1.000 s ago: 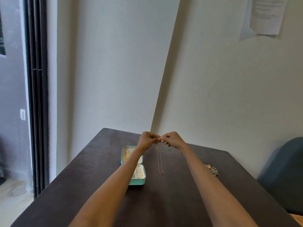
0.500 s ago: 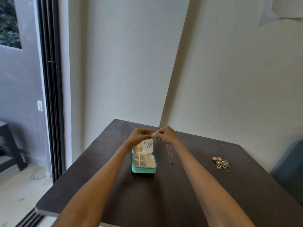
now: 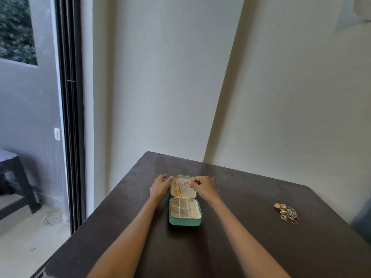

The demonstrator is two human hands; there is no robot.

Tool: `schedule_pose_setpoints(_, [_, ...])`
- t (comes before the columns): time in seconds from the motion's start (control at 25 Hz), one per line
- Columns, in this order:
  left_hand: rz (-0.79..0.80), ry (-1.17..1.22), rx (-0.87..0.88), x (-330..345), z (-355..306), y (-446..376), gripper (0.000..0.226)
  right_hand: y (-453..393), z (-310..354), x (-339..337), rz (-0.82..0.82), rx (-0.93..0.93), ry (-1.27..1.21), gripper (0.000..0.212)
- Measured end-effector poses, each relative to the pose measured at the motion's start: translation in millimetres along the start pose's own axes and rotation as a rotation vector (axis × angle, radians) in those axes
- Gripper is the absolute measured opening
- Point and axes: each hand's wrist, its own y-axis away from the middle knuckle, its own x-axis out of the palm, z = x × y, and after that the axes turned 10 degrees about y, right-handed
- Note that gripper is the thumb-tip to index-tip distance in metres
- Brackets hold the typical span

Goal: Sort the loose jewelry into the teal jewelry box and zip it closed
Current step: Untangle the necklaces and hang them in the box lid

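Hanging a necklace in the lid of the teal jewelry box (image 3: pixel 184 219)

The box lies open on the dark table (image 3: pixel 261 247); the left hand (image 3: pixel 159 187) steadies the lid's left edge with relaxed fingers, while the right hand (image 3: pixel 202 186) pinches the thin necklace (image 3: pixel 217 186) at the lid's hooks — the step seems to be hooking it on. Next, likely, comes the loose jewelry pile (image 3: pixel 287 213), well apart to the right. The chain is barely visible — whether it has caught a hook cannot be told.

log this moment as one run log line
left hand: steadies lid of box | right hand: pinches necklace at lid | box: open | jewelry pile: unsorted on table
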Motion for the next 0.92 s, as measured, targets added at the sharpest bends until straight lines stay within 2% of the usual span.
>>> schedule_pose_setpoints(0.12, [-0.033,-0.124,0.038,7.8,2.9,-3.4,0.046,-10.5,-4.3,5.1,0.006,-0.006,0.021,0.014])
schedule_pose_setpoints(0.32, [-0.113,-0.064,0.134,11.0,6.8,0.1,0.024,-30.2,-7.4,16.3,0.031,-0.004,0.117,0.012])
schedule_pose_setpoints(0.56, [-0.095,-0.028,0.180,10.0,9.4,0.0,0.022,-43.8,-9.1,24.9,-0.035,-0.064,0.321,0.016])
schedule_pose_setpoints(0.76, [-0.052,0.030,0.200,7.8,15.4,-4.1,0.025,-45.3,-10.6,28.8,-0.148,-0.261,0.536,0.020])
schedule_pose_setpoints(0.88, [-0.025,0.046,0.212,6.2,16.9,-5.6,0.024,-46.8,-16.8,32.7,-0.244,-0.363,0.632,0.009])
schedule_pose_setpoints(0.92, [-0.018,0.050,0.217,5.9,16.7,-5.4,0.024,-46.9,-18.0,33.3,-0.249,-0.384,0.644,0.012])
